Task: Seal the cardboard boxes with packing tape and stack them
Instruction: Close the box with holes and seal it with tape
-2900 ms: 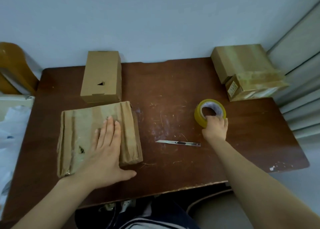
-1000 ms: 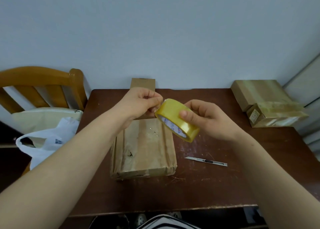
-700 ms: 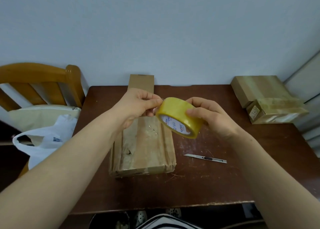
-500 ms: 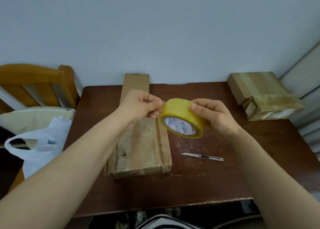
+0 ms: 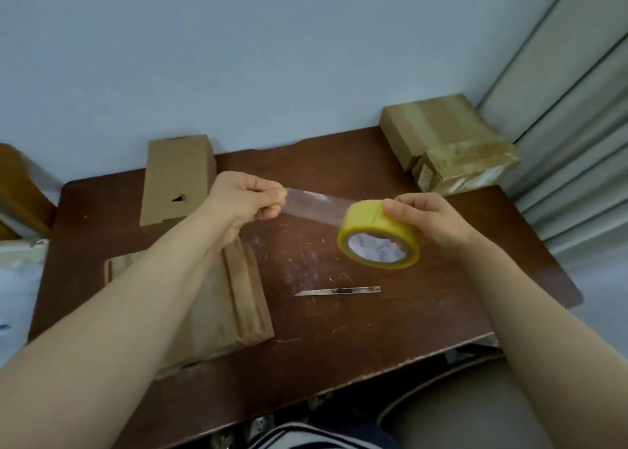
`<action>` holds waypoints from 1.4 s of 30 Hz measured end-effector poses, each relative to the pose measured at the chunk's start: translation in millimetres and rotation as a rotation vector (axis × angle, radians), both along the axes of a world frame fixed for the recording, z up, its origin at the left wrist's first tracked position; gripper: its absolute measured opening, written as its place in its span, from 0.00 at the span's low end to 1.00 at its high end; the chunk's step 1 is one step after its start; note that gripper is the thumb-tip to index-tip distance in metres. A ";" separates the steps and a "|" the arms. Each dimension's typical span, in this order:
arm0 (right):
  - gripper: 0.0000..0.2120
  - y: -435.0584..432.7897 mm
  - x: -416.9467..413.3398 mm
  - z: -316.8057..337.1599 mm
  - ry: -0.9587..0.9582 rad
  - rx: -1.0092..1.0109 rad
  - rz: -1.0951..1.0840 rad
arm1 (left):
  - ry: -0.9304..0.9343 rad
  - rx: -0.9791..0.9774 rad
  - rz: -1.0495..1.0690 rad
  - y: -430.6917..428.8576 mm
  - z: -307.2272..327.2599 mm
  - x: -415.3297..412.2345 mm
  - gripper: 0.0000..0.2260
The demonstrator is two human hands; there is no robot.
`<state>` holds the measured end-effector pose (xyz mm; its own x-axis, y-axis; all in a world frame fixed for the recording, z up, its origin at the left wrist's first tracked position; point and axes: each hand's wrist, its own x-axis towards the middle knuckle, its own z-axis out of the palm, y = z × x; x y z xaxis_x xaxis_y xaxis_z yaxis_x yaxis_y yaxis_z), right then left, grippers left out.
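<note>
Above the middle of the bench (image 5: 339,333), the tape roll (image 5: 379,236) is held in the air by the right hand (image 5: 430,219), whose fingers curl over its yellow rim. Half a second ago the left hand (image 5: 243,200) was only picking at the roll's edge. Now its fingers (image 5: 272,195) pinch the free end, and a clear strip (image 5: 314,205) stretches taut between the two hands, which have drawn apart. The end has been found and peeled. The step in hand, I judge, is drawing out enough length to lay across the flat box (image 5: 239,288), which lies on the bench beneath the left forearm.

The knife (image 5: 338,291) lies on the bench below the roll, untouched. A plain box (image 5: 178,176) sits at the back left, and two taped boxes (image 5: 441,139) sit together at the back right corner.

The blue print inside the roll's core is too blurred to read. So is the small label (image 5: 424,177) on the nearer taped box.
</note>
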<state>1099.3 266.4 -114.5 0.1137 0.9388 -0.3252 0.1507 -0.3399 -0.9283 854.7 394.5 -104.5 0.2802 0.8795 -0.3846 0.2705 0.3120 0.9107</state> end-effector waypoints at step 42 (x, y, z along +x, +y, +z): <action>0.15 40.4 -15.3 -116.6 -1.794 -0.244 0.707 | 0.659 -0.094 -0.049 41.3 -133.2 55.4 0.08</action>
<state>1084.0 306.8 -231.2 0.0910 0.9164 -0.3898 0.8657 0.1206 0.4858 910.1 435.8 -237.7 -0.0012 0.8263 -0.5632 0.7773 0.3551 0.5193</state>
